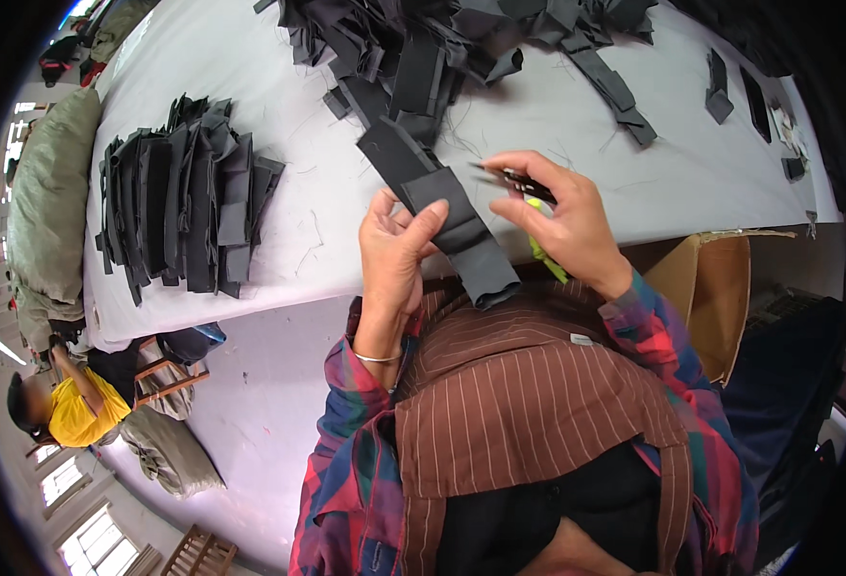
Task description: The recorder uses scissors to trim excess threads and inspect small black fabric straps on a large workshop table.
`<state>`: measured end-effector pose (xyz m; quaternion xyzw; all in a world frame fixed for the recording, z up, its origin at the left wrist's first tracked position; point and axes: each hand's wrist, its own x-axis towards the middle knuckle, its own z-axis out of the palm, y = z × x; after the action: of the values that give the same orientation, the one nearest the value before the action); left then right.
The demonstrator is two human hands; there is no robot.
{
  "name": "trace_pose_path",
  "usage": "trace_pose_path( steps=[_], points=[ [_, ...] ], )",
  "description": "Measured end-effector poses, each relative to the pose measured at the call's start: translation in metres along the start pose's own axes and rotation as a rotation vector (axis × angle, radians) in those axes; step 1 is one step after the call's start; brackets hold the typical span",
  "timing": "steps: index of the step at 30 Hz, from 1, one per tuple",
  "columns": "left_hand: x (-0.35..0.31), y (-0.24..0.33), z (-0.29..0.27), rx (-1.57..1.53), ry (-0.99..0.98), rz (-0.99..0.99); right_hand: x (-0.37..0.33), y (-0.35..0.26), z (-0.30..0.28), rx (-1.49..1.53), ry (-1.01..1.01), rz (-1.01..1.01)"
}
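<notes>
My left hand (394,252) grips a dark grey fabric strip (454,219) with its thumb pressed on top. The strip is folded and sewn in sections, and slants down over the table's front edge toward my apron. Just right of it, my right hand (581,219) is closed around small black thread snips (519,180), their tips pointing at the strip but apart from it. A yellow-green ribbon (545,254) hangs below that palm. Beyond the hands, a loose heap of similar dark strips (385,43) covers the far part of the table.
A neat row of stacked dark strips (178,202) lies on the white table (317,206) at left. Single strips (615,96) and a flat black object (756,104) lie at right. An open cardboard box (716,307) stands below. Left are a stuffed sack (53,206) and a person in yellow (87,415).
</notes>
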<state>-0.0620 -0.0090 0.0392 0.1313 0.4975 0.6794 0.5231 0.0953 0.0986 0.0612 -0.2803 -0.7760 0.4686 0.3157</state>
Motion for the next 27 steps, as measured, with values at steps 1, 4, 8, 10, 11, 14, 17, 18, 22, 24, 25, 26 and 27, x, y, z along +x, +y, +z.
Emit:
trace_pose_path(
  steps=[1,4,8,10,11,14,17,18,22,24,25,26,27],
  points=[
    [0.001,0.002,-0.001,0.029,0.032,0.012,-0.002,-0.001,-0.004,-0.058,-0.014,-0.098],
    [0.005,-0.001,-0.004,-0.055,0.071,0.110,-0.010,-0.013,-0.013,-0.258,-0.201,-0.138],
    [0.002,0.001,0.003,0.004,0.087,0.122,-0.017,-0.009,0.001,-0.008,-0.115,0.012],
    [0.000,0.002,0.007,0.037,0.080,0.141,-0.017,-0.012,0.005,0.034,-0.108,0.059],
    [-0.001,0.002,0.008,0.068,0.073,0.160,-0.016,-0.013,0.006,0.074,-0.101,0.107],
    [-0.005,0.005,0.007,0.116,-0.069,0.115,-0.014,-0.007,0.008,0.247,-0.112,0.204],
    [-0.009,0.002,0.009,0.102,-0.121,0.042,-0.008,-0.005,0.006,0.244,-0.139,0.147],
    [-0.009,0.002,0.009,0.100,-0.135,-0.002,-0.006,-0.003,0.007,0.242,-0.138,0.145],
    [-0.007,0.003,0.007,0.099,-0.186,-0.005,-0.005,0.003,0.011,0.292,-0.130,0.141],
    [-0.007,0.005,0.005,0.119,-0.199,-0.014,-0.005,0.003,0.011,0.310,-0.147,0.134],
    [-0.006,0.006,0.004,0.139,-0.213,-0.024,-0.005,0.002,0.010,0.276,-0.159,0.139],
    [-0.006,0.007,0.003,0.140,-0.214,-0.023,-0.005,0.000,0.009,0.242,-0.171,0.143],
    [-0.006,0.008,0.003,0.151,-0.227,-0.010,-0.005,-0.001,0.009,0.241,-0.171,0.142]
  ],
)
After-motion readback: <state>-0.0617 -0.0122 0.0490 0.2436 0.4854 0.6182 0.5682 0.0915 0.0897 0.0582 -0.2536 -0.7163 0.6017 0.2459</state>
